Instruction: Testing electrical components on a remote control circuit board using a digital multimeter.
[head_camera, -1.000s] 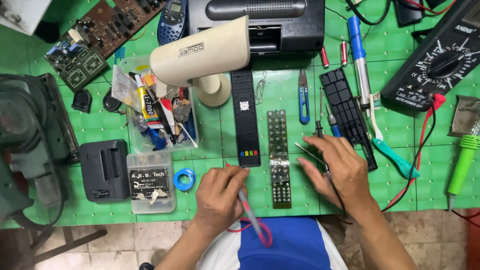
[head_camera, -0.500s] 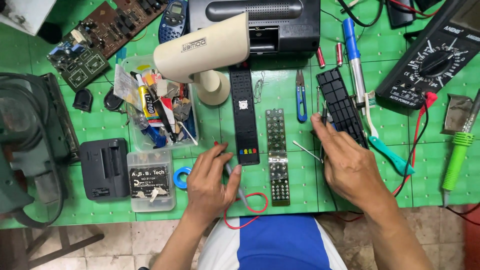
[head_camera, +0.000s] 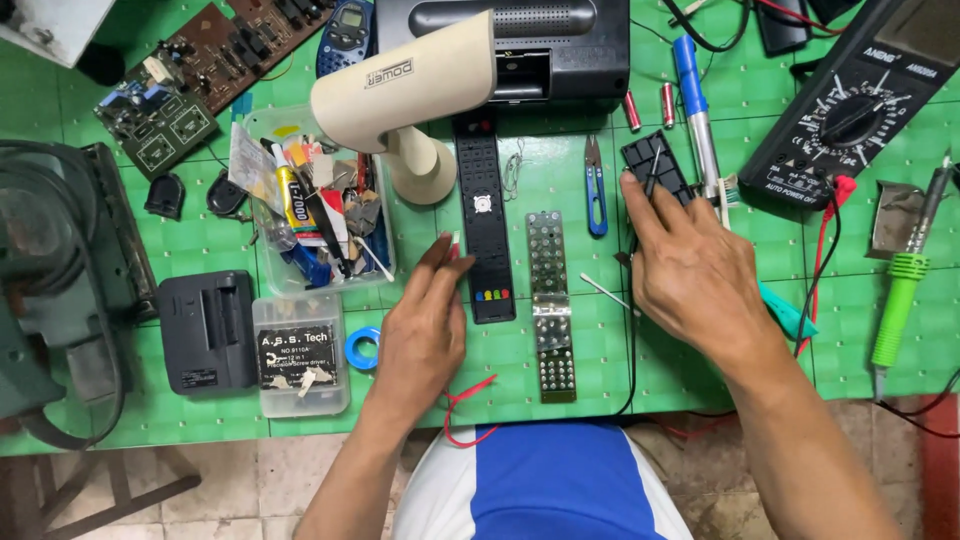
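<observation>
Nearest the person, the left hand lies flat on the green cutting mat, fingers loosely together, pinching a red probe tip just at nine o'clock of the black remote front shell. At three o'clock, past the remote circuit board, the right hand presses spread fingers onto the black remote back cover. Farther off stands a multimeter.

Cluttered green bench, as usual.
Multimeter up at 2 o'clock, green screwdriver at 3, circuit board at 10, blue snips near 12, tape roll low at 8.
</observation>
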